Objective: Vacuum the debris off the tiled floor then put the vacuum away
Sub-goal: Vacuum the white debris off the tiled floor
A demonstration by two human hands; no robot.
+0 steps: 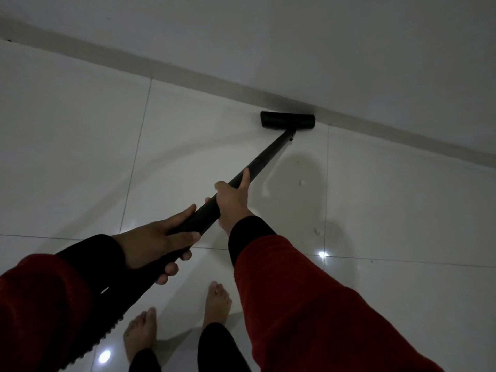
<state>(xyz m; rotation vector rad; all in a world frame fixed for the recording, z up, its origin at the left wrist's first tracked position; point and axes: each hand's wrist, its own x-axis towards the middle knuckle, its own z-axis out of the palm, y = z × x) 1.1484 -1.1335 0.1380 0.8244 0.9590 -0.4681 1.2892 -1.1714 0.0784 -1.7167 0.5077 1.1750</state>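
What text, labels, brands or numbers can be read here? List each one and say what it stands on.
None can be read.
The vacuum wand and floor head are plain black in this dim light, with no visible marking.
The tiles, skirting and wall carry no text.
The red sleeves show no print.

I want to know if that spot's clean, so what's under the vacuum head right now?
The vacuum head sits on the tiled floor against the baseboard. Whatever is beneath it is covered. Pale debris shows nearer, right of the wand.
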